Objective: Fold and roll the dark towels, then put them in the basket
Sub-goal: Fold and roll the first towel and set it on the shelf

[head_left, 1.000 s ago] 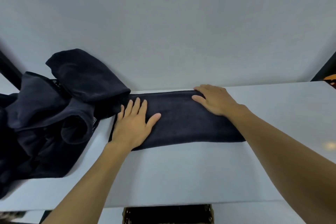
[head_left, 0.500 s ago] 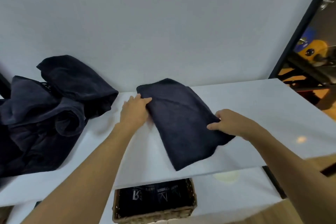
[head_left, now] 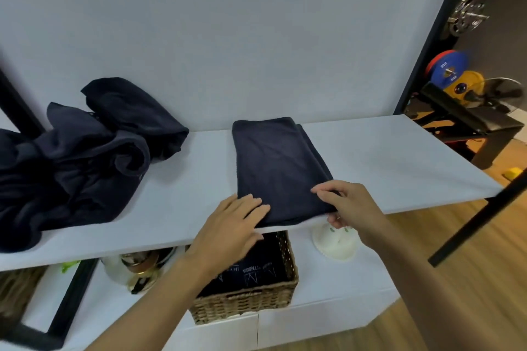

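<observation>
A folded dark towel (head_left: 276, 165) lies lengthwise on the white shelf (head_left: 385, 168), its near end at the shelf's front edge. My left hand (head_left: 232, 225) rests flat on the towel's near left corner, fingers straight. My right hand (head_left: 346, 205) pinches the near right corner, fingers on top and thumb under the edge. A heap of loose dark towels (head_left: 77, 162) fills the shelf's left side. Below the shelf stands a wicker basket (head_left: 248, 302) holding dark rolled towels with white lettering, partly hidden by my left forearm.
A white round object (head_left: 336, 245) sits on the lower shelf right of the basket, glass jars (head_left: 137, 268) to its left. Black frame posts (head_left: 479, 225) flank the shelf. Weight plates (head_left: 453, 71) and a bench stand at far right over wooden floor.
The towel has turned from lying across the shelf to lying lengthwise, near end at the front edge. Both hands moved to its near corners. The view swung down, showing the basket.
</observation>
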The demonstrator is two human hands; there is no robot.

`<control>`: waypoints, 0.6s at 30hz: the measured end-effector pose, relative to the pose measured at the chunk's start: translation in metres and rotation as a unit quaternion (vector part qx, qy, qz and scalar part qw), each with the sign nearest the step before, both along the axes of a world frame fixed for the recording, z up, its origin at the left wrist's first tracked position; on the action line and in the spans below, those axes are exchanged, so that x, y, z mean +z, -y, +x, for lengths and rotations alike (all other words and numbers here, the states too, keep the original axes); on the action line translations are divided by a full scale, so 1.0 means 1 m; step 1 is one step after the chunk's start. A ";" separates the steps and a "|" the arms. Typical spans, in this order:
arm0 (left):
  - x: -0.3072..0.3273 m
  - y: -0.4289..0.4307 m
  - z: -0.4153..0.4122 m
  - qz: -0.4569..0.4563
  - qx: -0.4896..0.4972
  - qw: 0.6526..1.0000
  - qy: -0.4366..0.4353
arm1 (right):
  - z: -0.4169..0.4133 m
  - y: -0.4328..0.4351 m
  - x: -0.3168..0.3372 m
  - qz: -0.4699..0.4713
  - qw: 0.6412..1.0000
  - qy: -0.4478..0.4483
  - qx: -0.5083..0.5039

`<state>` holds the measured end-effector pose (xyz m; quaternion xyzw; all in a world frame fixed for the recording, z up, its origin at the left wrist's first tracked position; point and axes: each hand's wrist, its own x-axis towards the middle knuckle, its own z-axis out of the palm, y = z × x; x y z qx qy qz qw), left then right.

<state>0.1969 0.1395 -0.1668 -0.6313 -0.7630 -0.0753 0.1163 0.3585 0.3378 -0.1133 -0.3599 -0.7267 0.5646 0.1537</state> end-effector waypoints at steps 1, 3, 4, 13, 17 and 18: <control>0.000 0.001 0.000 0.035 -0.004 0.999 -0.008 | 0.005 0.002 0.001 -0.029 1.000 0.004 0.003; 0.006 0.002 0.000 0.083 -0.021 0.996 0.015 | 0.018 0.001 0.006 -0.092 0.995 0.000 0.038; 0.009 0.002 -0.001 0.101 -0.028 0.994 0.019 | 0.025 0.001 0.009 -0.113 0.991 -0.003 0.069; 0.014 0.001 -0.017 0.064 -0.022 0.993 0.092 | 0.019 -0.013 0.018 0.141 0.981 0.073 0.111; 0.043 -0.015 -0.022 0.102 0.058 0.952 0.284 | 0.010 -0.032 0.022 0.110 0.987 0.068 0.093; 0.049 -0.023 -0.027 0.097 0.084 0.929 0.348 | 0.005 -0.038 0.022 0.106 0.989 0.071 0.078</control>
